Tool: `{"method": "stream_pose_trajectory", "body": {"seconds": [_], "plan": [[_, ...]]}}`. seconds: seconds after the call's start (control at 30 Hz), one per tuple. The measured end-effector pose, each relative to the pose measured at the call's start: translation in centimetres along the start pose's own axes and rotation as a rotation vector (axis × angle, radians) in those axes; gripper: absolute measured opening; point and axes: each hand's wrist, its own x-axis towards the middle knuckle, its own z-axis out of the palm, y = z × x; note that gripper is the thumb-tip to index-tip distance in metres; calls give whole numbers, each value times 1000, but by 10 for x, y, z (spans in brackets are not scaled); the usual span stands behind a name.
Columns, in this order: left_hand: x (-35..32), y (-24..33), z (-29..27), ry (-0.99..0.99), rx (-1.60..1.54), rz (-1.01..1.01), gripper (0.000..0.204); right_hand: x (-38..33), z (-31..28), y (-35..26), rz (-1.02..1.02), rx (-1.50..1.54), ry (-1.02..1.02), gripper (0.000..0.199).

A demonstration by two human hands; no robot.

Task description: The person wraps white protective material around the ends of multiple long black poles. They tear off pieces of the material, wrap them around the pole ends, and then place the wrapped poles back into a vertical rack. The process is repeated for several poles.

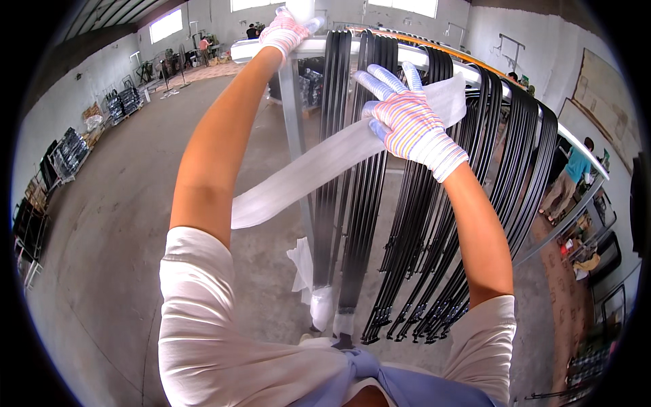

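White wrapping strip runs slack from the right hand down-left across the hanging black curved frames; the hand pinches its upper end, fingers partly spread, against the frames. Left hand is closed on the grey rack rail above, steadying. Judgement: keep the strip taut and flat, overlapping evenly, rail hand firm. Two frame ends below already carry white wrap. No containers near; crates along the far wall too small to read.
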Motion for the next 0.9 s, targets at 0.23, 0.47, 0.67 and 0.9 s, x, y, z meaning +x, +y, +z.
{"method": "stream_pose_trajectory", "body": {"seconds": [0.23, 0.47, 0.67, 0.9], "plan": [[-83, 12, -56, 236, -256, 254, 58, -38, -14, 1, 201, 106, -437, 16], [-287, -22, 9, -40, -828, 393, 23, -215, -22, -50, 221, 504, -1069, 20], [-465, -34, 78, -1066, -1281, -239, 29, -408, 64, -100, 278, 667, -1455, 18], [-560, -40, 197, -845, -770, -309, 51, -475, 144, -130, 343, 578, -1677, 27]]}}
